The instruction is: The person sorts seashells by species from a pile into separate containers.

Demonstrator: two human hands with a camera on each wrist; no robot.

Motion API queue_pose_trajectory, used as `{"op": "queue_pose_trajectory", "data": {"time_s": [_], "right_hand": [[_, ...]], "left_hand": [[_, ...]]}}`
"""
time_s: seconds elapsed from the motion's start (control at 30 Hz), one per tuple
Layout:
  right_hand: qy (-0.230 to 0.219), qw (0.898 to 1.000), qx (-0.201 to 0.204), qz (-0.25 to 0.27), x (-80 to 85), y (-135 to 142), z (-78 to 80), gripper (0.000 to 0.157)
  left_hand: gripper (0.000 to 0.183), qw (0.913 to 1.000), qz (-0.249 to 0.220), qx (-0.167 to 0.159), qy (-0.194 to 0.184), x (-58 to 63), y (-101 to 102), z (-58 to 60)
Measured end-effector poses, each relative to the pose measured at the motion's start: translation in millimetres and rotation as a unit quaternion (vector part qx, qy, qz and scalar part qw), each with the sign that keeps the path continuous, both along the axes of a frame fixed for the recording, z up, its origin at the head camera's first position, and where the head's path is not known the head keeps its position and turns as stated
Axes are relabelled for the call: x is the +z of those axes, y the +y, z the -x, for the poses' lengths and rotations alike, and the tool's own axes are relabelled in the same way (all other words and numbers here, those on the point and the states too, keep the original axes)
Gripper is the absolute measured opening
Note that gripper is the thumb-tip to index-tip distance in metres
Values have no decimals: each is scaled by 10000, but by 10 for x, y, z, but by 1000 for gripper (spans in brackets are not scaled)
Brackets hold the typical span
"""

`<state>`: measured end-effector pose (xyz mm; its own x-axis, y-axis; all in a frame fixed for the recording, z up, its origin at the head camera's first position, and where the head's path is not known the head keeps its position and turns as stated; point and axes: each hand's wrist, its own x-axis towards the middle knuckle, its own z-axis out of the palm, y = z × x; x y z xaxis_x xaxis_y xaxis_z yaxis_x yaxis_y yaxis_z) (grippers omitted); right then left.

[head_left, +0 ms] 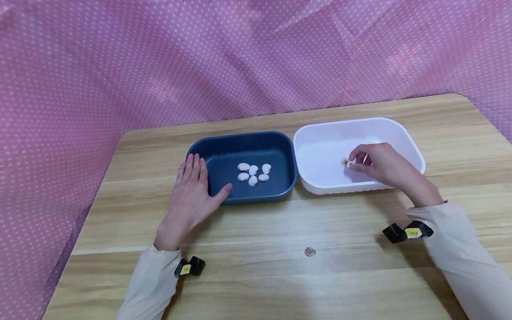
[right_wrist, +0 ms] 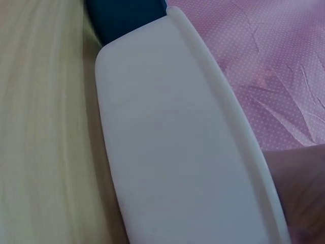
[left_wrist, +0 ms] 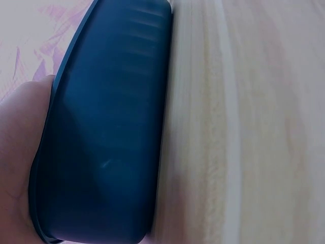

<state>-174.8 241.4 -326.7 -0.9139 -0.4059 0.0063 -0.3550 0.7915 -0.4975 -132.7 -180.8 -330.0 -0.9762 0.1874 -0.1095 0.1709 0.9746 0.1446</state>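
Note:
My left hand (head_left: 191, 195) rests with straight, spread fingers on the left rim of the dark blue basin (head_left: 256, 198). Several white seashells (head_left: 253, 170) lie grouped on that basin's floor. Inside the white basin (head_left: 320, 182), my right hand (head_left: 378, 163) pinches a small pale seashell (head_left: 350, 164) between thumb and fingers. A brownish shell (head_left: 344, 162) lies right beside those fingertips. The wrist views show mainly the basins' outer walls, with the left fingers and the right fingertips hidden behind them.
The two basins stand side by side, touching or nearly so, on a wooden table (head_left: 248, 275). A single brown shell (head_left: 310, 251) lies on the tabletop in front of them. A pink dotted cloth (head_left: 240, 58) hangs behind the table.

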Motion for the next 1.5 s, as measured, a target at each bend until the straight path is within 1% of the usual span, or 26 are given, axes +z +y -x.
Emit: {"op": "queue_pose_trajectory", "data": {"time_s": [0.07,0.13,0.27,0.37,0.53,0.63,0.73,0.8,0.9,0.97,1.03,1.07,1.1,1.17,1.23,1.3,1.37,1.43,1.5], "right_hand": [[-328,9994,-8,-106,5,-8,17,10],[-548,9983,29,-174,7,-16,34,10],[-684,9974,60,-235,8,-37,48,9],[-660,9975,86,-240,-2,-39,49,8],[-419,9989,29,-195,-11,-25,27,9],[-271,9994,-70,-204,5,-14,1,11],[19,9997,-98,-213,48,-11,-40,12],[332,9993,-103,-157,93,-24,-79,12],[940,9956,29,-1,174,-81,-164,10],[1410,9895,243,203,225,-152,-243,11],[1757,9822,542,391,270,-246,-353,15],[1887,9780,718,528,284,-303,-413,17],[1895,9750,918,706,293,-360,-478,20],[1685,9726,1306,928,293,-475,-623,22],[1303,9705,1708,1095,265,-582,-762,23],[752,9679,2087,1180,212,-676,-881,20],[320,9634,2441,1057,140,-750,-963,17],[29,9562,2783,906,58,-798,-1003,17],[-260,9501,3026,716,-13,-823,-1018,22]], "left_hand": [[102,10000,1,-10,0,-3,4,3],[101,10000,-3,-20,15,-7,7,4],[101,10000,-7,-32,31,-13,11,1],[101,10000,-2,-47,39,-16,14,-3],[101,10000,21,-72,53,-16,18,-4],[101,10000,22,-71,61,-15,17,-7],[101,10000,12,-66,53,-15,18,-8],[101,10000,15,-61,35,-12,18,-10],[101,10000,17,-52,17,-9,22,-8],[101,10000,23,-46,9,-5,24,-9],[101,10000,29,-46,0,-4,26,-6],[101,10000,30,-44,0,-4,27,-4],[101,10000,29,-45,7,-4,27,-3],[101,10000,29,-43,0,-3,24,-2],[102,10000,26,-29,3,-3,16,-1],[102,10000,27,-26,9,-1,7,-2],[102,10000,32,-29,10,0,0,-1],[103,10000,39,-36,17,-1,-3,-1],[103,10000,45,-43,9,-4,-4,1]]}}
